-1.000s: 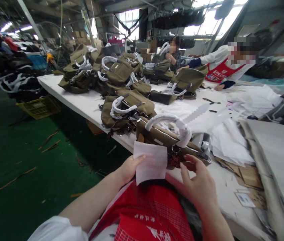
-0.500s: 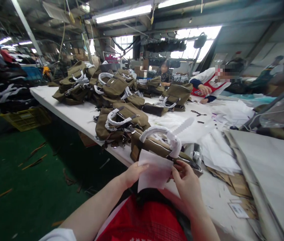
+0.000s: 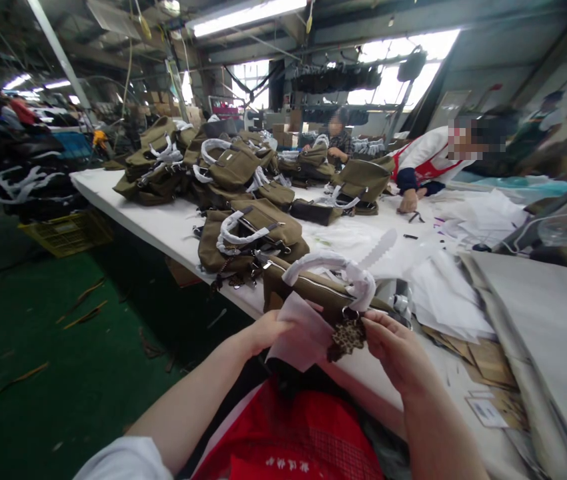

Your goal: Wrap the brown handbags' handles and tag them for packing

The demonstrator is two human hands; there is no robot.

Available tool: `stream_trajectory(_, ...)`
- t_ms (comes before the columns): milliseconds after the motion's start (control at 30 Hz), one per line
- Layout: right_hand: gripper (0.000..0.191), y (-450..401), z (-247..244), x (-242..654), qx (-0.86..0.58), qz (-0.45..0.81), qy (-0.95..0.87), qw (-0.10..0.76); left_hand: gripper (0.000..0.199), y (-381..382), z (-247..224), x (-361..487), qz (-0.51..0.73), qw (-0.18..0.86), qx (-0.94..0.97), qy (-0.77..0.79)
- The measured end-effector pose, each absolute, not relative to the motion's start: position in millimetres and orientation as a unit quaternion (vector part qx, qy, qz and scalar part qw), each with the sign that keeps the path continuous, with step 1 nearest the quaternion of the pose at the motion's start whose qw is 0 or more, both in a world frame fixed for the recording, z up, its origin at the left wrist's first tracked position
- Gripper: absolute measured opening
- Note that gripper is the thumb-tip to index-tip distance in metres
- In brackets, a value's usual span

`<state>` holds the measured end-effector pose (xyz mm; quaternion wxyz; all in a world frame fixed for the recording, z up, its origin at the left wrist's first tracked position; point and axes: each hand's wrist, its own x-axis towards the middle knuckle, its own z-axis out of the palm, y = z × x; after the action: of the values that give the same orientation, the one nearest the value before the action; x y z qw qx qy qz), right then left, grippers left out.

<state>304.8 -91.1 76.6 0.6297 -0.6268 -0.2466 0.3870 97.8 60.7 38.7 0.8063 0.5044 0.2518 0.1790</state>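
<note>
Two hands busy: L hand (image 3: 266, 331) alone grips white sheet (image 3: 298, 341); R hand (image 3: 393, 345) has left it, now pinching spotted charm (image 3: 349, 335). Olive bag (image 3: 308, 285) at table's (image 3: 173, 228) nr edge.

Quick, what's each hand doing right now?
Left hand: closed on a thin white sheet.
Right hand: fingers closed at the edge of the leopard-print charm on the olive bag.
</note>
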Motion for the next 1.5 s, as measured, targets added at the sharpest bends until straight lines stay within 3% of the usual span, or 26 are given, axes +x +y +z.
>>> stream_trajectory(100, 0.045, -95, 69, 304, -0.672, 0.318, -0.274, 0.61, 0.04, 49, 42, 115, 0.181, 0.794, 0.524, 0.248)
stream_trajectory(267, 0.043, -109, 55, 287, -0.833, 0.056, -0.342, 0.431, 0.039, 45, 29, 124, 0.174, 0.792, 0.518, 0.271)
stream_trajectory(400, 0.039, -110, 46, 265, -0.861, 0.085, -0.344, 0.366, 0.039, 49, 23, 116, 0.172, 0.789, 0.514, 0.29)
stream_trajectory(633, 0.043, -97, 8, 254, -0.854, 0.046, -0.317, 0.41, 0.039, 61, 15, 95, 0.212, 0.795, 0.462, 0.33)
stream_trajectory(833, 0.037, -93, 2, 259, -0.812, 0.087, -0.332, 0.472, 0.043, 61, 12, 93, 0.197, 0.799, 0.467, 0.323)
stream_trajectory(1000, 0.041, -91, 0, 257, -0.862, -0.064, -0.371, 0.34, 0.043, 58, 9, 99, 0.212, 0.792, 0.478, 0.315)
stream_trajectory(1100, 0.047, -87, -7, 259, -0.851, -0.116, -0.376, 0.347, 0.041, 56, 5, 99, 0.238, 0.783, 0.471, 0.328)
stream_trajectory(1233, 0.072, -80, -7, 264, -0.856, -0.124, -0.367, 0.342, 0.045, 53, 3, 99, 0.242, 0.79, 0.465, 0.319)
stream_trajectory(1333, 0.065, -79, 5, 268, -0.866, -0.102, -0.374, 0.315, 0.047, 52, 5, 100, 0.242, 0.796, 0.456, 0.317)
stream_trajectory(1500, 0.05, -93, 40, 267, -0.846, 0.002, -0.399, 0.352, 0.043, 42, 19, 111, 0.234, 0.807, 0.448, 0.305)
